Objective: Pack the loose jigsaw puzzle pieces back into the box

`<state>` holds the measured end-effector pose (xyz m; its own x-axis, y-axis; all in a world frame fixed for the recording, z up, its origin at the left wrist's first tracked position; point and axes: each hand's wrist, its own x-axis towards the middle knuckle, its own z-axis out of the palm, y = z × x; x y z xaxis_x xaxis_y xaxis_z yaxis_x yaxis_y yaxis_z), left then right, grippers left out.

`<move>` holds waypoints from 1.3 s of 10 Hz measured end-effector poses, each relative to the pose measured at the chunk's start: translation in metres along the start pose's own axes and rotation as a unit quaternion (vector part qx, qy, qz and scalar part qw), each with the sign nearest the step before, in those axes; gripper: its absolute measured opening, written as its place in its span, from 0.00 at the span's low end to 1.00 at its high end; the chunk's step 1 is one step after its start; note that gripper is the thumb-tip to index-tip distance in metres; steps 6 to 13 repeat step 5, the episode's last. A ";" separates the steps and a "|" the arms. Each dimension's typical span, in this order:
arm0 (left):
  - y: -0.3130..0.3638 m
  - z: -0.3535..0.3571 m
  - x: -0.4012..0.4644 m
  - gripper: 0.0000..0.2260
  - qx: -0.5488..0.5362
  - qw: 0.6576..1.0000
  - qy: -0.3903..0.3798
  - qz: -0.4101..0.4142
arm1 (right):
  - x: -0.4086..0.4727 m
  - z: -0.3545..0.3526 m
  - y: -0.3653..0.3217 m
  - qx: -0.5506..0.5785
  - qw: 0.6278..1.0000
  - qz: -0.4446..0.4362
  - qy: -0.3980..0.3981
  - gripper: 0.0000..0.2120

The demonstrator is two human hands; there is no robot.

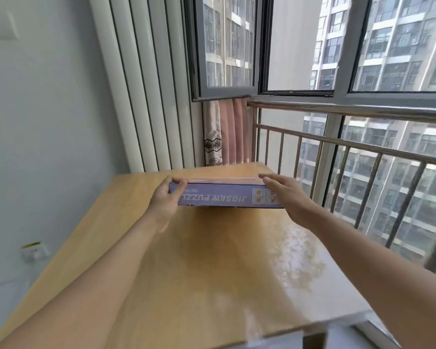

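Gripping the left end of a purple jigsaw puzzle box [222, 196] at mid-frame, the left hand [165, 197] curls fingers over its top edge; the right hand [285, 191] lies flat-fingered against its right end, above a wooden table [207, 260].

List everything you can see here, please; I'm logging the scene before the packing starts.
Flat purple cardboard jigsaw puzzle box: one, purple with white lettering, at the far end of the table, lid on.
Light wooden table: one, tan, under the box.
Pink curtain: one, pink and white, bunched in the corner behind the table.
Metal railing: one, silver, along the window at right.
White wall socket: one, with a green plug, low on the left wall.
Loose puzzle pieces: none visible.
Left hand: gripping the box's left end.
Right hand: fingers straight, at the box's right end.
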<state>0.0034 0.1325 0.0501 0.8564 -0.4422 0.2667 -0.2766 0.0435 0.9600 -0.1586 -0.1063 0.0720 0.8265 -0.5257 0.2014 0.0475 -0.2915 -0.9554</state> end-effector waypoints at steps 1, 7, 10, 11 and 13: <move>-0.037 -0.005 -0.013 0.06 0.099 0.995 0.008 0.016 | -0.013 0.009 0.032 -0.038 0.998 0.025 -0.032 0.06; -0.038 -0.001 -0.012 0.20 0.394 0.906 -0.146 0.040 | -0.005 0.002 0.047 -0.357 0.930 -0.020 -0.086 0.20; -0.038 -0.001 -0.012 0.20 0.394 0.906 -0.146 0.040 | -0.005 0.002 0.047 -0.357 0.930 -0.020 -0.086 0.20; -0.038 -0.001 -0.012 0.20 0.394 0.906 -0.146 0.040 | -0.005 0.002 0.047 -0.357 0.930 -0.020 -0.086 0.20; -0.038 -0.001 -0.012 0.20 0.394 0.906 -0.146 0.040 | -0.005 0.002 0.047 -0.357 0.930 -0.020 -0.086 0.20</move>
